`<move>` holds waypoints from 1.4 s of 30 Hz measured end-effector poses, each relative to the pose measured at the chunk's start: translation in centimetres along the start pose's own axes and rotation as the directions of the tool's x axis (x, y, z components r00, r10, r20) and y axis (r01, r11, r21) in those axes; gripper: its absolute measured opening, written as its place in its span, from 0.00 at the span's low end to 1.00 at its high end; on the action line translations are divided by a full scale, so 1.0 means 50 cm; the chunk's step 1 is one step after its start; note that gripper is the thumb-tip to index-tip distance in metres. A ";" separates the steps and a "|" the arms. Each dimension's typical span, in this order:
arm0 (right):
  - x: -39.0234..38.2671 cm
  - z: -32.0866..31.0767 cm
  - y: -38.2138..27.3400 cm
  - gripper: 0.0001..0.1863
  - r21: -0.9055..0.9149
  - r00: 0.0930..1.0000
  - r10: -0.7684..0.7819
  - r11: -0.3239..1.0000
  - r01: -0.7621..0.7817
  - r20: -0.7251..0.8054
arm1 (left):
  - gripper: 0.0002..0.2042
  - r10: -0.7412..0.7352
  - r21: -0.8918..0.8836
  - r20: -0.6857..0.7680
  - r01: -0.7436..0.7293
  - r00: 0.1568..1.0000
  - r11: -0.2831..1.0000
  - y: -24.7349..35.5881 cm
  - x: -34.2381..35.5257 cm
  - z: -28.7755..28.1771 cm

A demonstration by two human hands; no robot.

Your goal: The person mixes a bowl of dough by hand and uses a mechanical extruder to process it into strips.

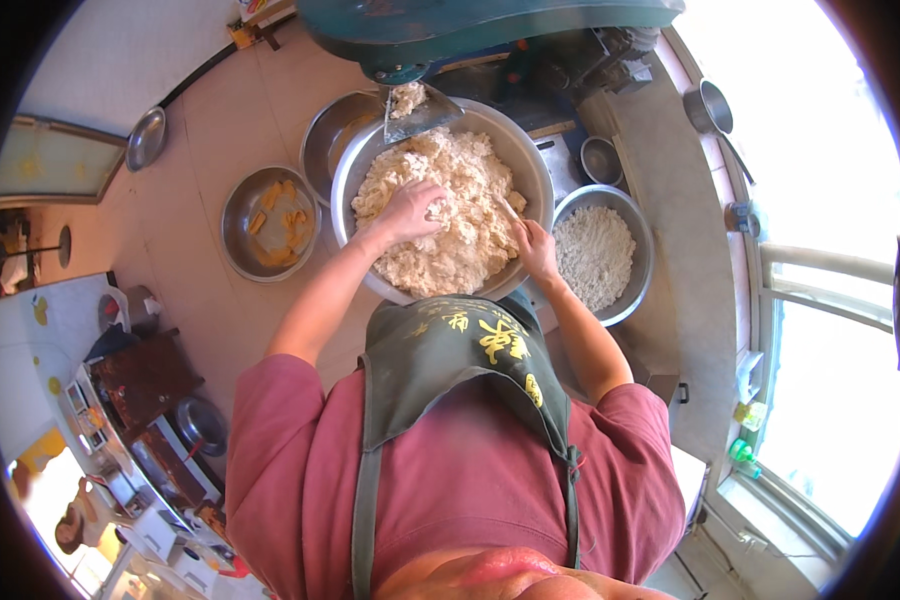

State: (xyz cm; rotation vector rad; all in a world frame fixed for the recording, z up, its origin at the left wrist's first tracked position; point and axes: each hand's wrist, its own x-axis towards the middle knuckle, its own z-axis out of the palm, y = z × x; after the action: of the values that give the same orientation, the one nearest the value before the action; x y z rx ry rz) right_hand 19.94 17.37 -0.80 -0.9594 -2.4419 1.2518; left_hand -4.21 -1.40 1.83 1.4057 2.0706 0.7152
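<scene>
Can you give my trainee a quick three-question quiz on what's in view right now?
1. True or false: the left hand rests on the crumbly dough in the big steel bowl.
2. Which lies to the person's right of that bowl? A) bowl of white flour B) bowl of yellow pieces C) red bucket
3. Fill in: the right hand is at the big bowl's ____ rim.

Key: 1 true; 2 A, the flour bowl; the yellow-pieces bowl is on the left; 3 right.

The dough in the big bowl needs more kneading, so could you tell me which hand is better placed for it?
Left, probably: the left hand already presses into the dough mid-bowl, while the right hand sits at the bowl rim, at the dough's edge.
</scene>
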 end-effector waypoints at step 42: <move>0.147 0.143 -0.270 0.12 0.049 0.964 -0.035 0.999 0.023 0.264 | 0.16 -0.297 -0.438 0.104 0.312 0.949 0.843 0.028 0.052 -0.071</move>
State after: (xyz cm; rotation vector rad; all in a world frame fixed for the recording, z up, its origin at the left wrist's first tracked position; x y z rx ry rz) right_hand 4.92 11.89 4.91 -0.7852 -2.5994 1.5054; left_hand -6.55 1.01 4.98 0.8013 1.8790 0.9496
